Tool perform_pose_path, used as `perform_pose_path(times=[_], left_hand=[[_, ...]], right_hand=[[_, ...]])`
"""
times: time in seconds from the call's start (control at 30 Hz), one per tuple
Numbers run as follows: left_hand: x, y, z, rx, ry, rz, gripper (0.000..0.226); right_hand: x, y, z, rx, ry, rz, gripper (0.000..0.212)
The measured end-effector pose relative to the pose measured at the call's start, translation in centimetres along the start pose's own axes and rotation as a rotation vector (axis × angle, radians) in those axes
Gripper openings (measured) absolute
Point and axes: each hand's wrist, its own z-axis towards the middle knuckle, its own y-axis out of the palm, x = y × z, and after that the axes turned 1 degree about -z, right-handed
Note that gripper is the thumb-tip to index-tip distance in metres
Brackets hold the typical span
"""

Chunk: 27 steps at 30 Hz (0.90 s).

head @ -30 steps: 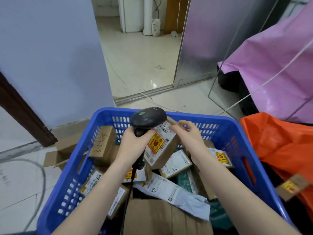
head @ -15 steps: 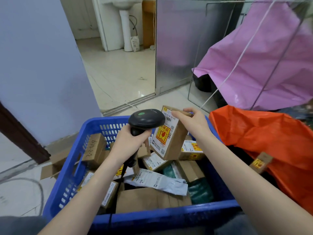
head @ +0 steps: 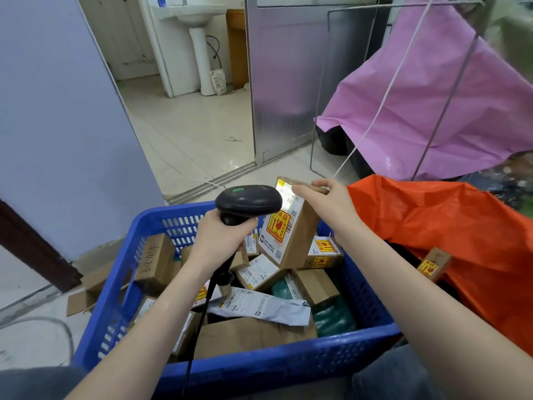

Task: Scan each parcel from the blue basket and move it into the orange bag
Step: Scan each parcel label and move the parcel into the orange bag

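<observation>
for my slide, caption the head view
Left hand aims scanner at labelled parcel held by right hand above blue basket.

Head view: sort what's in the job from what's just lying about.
In the job: scanner, held box, blue basket, orange bag, left hand, right hand.
Lying about: pink sheet, sink, flattened cardboard.

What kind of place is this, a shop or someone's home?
Probably a small parcel sorting spot set up in a home or back room. A blue basket is full of labelled parcels, a hand holds a barcode scanner, and a washbasin stands through the doorway.
</observation>
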Motion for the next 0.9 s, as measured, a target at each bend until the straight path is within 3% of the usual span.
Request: perform_pose_path(times=[0.43, 0.9], left_hand=[[1.0, 3.4, 0.8, -0.028, 0.044, 0.002, 0.024], [3.1, 15.9, 2.0, -0.217, 0.090, -0.009, 0.020]], right_hand=[[1.4, -3.6, 0.7, 0.083, 0.015, -0.008, 0.058], [8.9, -14.2, 2.8, 0.369, 0.181, -0.054, 0.063]])
